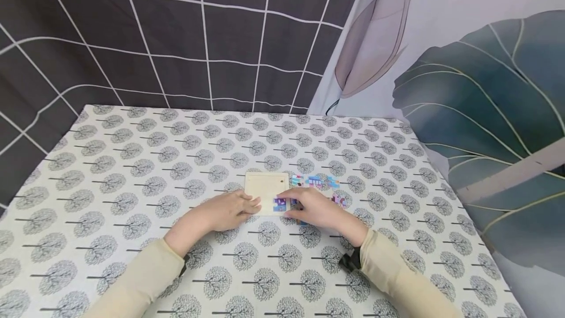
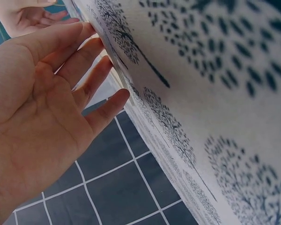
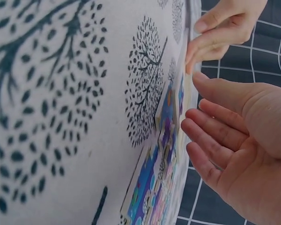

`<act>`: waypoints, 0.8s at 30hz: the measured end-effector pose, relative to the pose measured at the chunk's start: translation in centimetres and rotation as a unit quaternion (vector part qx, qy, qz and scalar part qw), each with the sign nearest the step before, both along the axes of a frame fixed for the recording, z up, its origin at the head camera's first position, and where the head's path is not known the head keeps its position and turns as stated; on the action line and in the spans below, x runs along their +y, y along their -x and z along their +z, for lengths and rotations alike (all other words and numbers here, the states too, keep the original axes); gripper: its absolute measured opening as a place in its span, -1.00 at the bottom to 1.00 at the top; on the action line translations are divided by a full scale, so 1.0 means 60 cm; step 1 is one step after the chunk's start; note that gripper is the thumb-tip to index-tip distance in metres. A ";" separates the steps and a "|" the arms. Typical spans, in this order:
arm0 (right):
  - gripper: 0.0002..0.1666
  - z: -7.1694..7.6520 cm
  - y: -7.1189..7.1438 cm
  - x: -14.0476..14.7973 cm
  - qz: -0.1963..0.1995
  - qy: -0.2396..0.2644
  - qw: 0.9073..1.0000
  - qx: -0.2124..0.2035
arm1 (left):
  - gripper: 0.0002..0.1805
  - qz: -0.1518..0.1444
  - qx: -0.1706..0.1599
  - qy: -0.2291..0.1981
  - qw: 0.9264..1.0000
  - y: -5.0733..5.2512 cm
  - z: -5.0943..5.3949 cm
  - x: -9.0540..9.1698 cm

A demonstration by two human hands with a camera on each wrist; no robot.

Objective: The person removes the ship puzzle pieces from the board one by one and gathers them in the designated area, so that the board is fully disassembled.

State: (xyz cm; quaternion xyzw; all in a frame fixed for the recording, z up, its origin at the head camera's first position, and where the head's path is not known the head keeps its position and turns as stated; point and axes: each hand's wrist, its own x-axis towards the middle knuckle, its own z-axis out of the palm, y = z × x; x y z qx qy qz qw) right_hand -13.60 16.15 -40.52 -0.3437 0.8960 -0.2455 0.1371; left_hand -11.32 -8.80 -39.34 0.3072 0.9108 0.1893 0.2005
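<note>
A pale wooden puzzle tray [image 1: 265,185] lies flat, with a few purple and blue jigsaw pieces [image 1: 280,202] set in its lower right corner. My left hand [image 1: 231,210] rests at the tray's left edge, its fingertips on the rim. In the left wrist view those fingers [image 2: 103,110] are loosely extended and grasp nothing. Over the tray's right side reaches my right hand [image 1: 315,207], its index finger and thumb on either side of the set pieces. The right wrist view shows that hand's fingers [image 3: 210,136] relaxed, with no piece visible between them.
Loose colourful jigsaw pieces [image 1: 314,180] lie just right of the tray, partly hidden under my right hand. A tree-patterned cloth [image 1: 265,283] covers the table. Behind stands a dark gridded curtain [image 1: 176,28], with a leaf-printed hanging [image 1: 485,112] on the right.
</note>
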 end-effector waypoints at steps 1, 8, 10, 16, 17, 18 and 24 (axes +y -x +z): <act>-0.46 -0.001 0.002 -0.002 0.003 -0.003 1.000 0.001 | -0.62 0.001 0.000 -0.001 1.000 0.000 0.000 0.000; -0.47 -0.003 0.005 -0.009 0.022 -0.002 1.000 0.011 | -0.62 -0.006 0.004 0.001 1.000 0.002 0.000 -0.003; -0.47 -0.002 0.005 -0.010 0.018 0.000 1.000 0.010 | -0.62 -0.006 0.004 0.003 1.000 0.002 -0.001 -0.003; -0.46 0.001 0.013 -0.018 0.013 -0.004 1.000 0.003 | -0.63 -0.006 0.001 0.002 1.000 0.004 -0.002 -0.004; -0.46 0.001 0.015 -0.020 0.013 -0.008 1.000 0.003 | -0.63 -0.005 0.000 0.001 1.000 0.004 -0.002 -0.004; -0.45 0.001 0.018 -0.022 0.013 -0.011 1.000 0.001 | -0.63 -0.005 0.000 0.002 1.000 0.004 -0.003 -0.004; -0.45 0.005 0.029 -0.031 -0.002 -0.030 0.999 -0.024 | -0.63 -0.008 0.005 -0.002 1.000 0.005 -0.003 -0.004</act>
